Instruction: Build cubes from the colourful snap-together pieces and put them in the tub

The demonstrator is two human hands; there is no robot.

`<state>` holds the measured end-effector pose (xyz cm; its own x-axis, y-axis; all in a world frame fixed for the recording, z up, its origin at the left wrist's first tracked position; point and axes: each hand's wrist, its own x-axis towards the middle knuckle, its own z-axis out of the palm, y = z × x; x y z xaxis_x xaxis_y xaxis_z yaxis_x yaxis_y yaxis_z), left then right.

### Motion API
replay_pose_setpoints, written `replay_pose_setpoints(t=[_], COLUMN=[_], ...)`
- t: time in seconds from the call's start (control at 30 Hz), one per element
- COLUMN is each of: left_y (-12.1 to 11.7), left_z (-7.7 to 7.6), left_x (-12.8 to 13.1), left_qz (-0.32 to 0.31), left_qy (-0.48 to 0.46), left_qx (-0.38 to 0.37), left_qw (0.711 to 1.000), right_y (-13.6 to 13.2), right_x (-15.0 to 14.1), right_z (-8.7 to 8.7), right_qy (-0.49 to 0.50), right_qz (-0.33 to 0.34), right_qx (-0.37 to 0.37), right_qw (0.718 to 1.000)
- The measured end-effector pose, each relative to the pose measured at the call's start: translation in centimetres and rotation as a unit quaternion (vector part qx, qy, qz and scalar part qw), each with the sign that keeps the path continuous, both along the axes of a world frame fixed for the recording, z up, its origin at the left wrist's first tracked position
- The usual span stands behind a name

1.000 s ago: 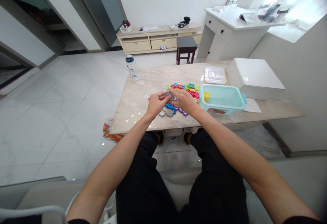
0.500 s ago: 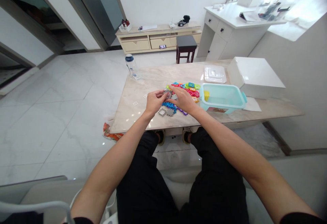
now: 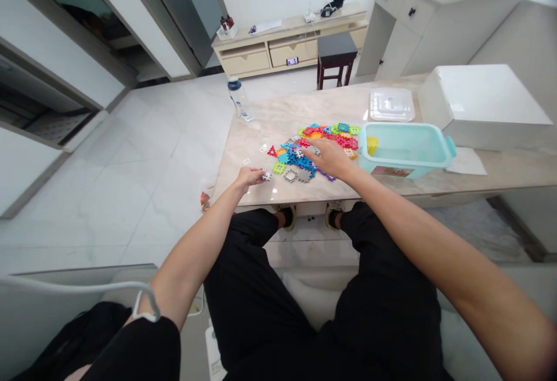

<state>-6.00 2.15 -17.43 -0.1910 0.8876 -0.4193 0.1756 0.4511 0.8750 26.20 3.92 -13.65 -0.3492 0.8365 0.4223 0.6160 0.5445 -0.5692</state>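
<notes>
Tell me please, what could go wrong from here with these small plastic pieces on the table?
The left hand is near the marble table's edge, beside a small white piece, which might drop to the floor. The right hand, over the colourful pile, could push pieces into the teal plastic bin.

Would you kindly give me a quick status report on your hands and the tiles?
Left hand at small white tile. Right hand over colored plastic tiles. Teal tub beside them.
</notes>
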Motion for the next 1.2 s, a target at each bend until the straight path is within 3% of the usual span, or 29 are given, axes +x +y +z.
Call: replay_pose_setpoints(t=[0.27, 0.47, 0.63, 0.9, 1.2], left_y=[0.6, 0.5, 0.7, 2.2, 2.4], left_z=[-2.2, -2.4, -1.2, 2.0, 2.9], left_x=[-0.3, -0.1, 0.5, 3.4, 3.7], left_qz=[0.017, 0.03, 0.041, 0.053, 0.091], left_qy=[0.072, 0.06, -0.002, -0.174, -0.276], left_qx=[-0.055, -0.079, -0.052, 0.033, 0.036], left_qw=[0.996, 0.995, 0.998, 0.983, 0.956], right_y=[-0.8, -0.7, -0.3, 0.0, -0.2], right_x=[-0.5, -1.9, -4.9, -9.5, -11.2], right_z=[-0.1, -0.6, -1.9, -3.7, -3.4], right_qy=[-0.099, -0.201, -0.285, -0.376, -0.393], right_qz=[0.033, 0.05, 0.063, 0.008, 0.004], right_qx=[-0.047, -0.066, -0.102, -0.176, -0.19], right_qw=[0.993, 0.976, 0.951, 0.91, 0.899])
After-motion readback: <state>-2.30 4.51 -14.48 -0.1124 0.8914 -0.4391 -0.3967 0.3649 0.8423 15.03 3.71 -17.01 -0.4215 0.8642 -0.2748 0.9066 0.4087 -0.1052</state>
